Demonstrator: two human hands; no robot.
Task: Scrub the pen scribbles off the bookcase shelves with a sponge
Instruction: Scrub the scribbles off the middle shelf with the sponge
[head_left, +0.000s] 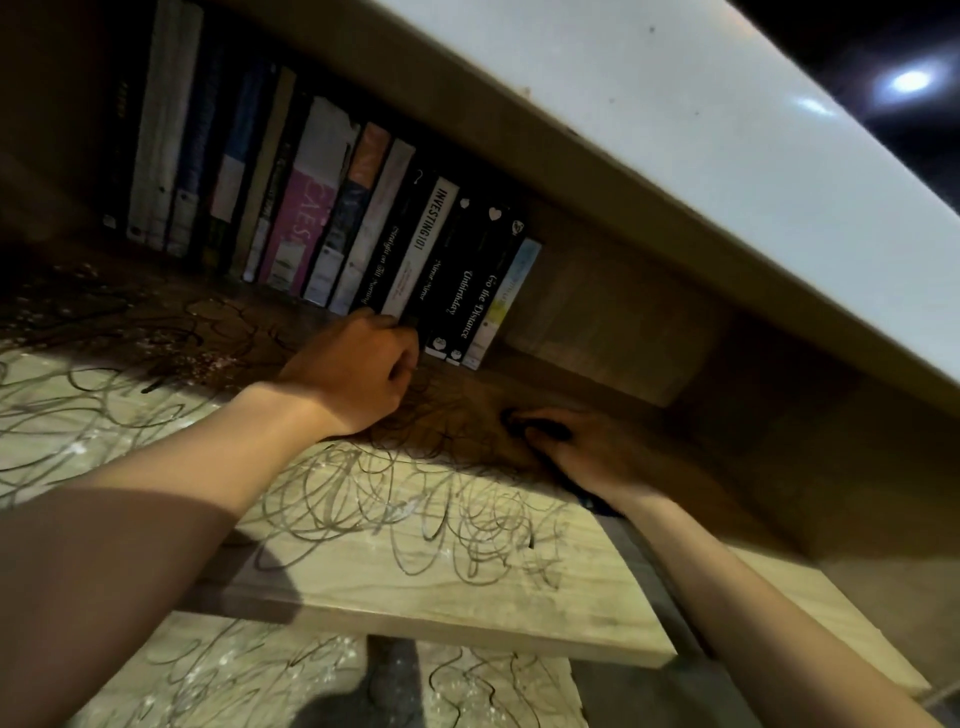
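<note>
Your right hand (587, 452) presses down, fingers curled over a dark sponge (540, 431) on the shadowed back of the shelf (467, 587), while your left hand (358, 369), loosely fisted and apparently holding nothing, rests beside it against the foot of the books (415, 249). Pen scribbles (395, 514) loop across the wood between and in front of both hands, and over the lower shelf (218, 670) beneath your forearms. The risk: a wide stroke toward your left could wet or topple the spines, and poor light could hide missed ink.
</note>
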